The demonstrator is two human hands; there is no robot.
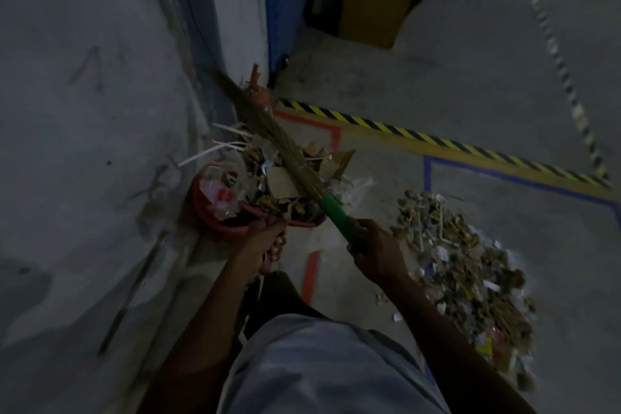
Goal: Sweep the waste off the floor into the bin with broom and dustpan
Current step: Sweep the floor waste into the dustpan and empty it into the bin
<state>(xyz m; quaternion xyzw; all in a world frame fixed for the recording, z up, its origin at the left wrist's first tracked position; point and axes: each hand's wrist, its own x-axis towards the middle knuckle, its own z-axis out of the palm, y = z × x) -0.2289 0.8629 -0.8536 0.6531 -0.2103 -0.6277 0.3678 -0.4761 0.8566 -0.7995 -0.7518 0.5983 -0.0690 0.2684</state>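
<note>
Concrete floor (470, 84) fills most of the frame, grey, dim and scuffed, with a pale wall (84, 111) running down the left side. A yellow-and-black hazard stripe (437, 141) crosses from centre to the right edge, edged below by blue tape (427, 171); red tape (311, 276) marks a corner near the middle and a short strip lower down. At the top, a blue panel (285, 10) stands upright beside a cardboard box (376, 7), both well back from the person. A dashed pale line runs down the upper right of the floor.

To the right of centre lies a long heap of waste (470, 279): dry husks, sticks and scraps of paper, spread on the floor toward the lower right. Left of centre, against the wall, a red bin (215, 222) sits heaped over its rim with plastic wrappers, card pieces and white strips. A red dustpan (302, 222) is held just at the bin's near edge, loaded with litter; where pan ends and bin begins is hard to make out in this light.

The broom (285, 151) slants from upper left down to centre, its straw bristles lying across the pile on the bin and pan, its green handle toward the person. The right hand (373, 245) is wrapped around that green handle. The left hand (268, 239) is clenched around the dustpan's handle, fingers curled under. The person's pale trouser leg fills the bottom centre.
</note>
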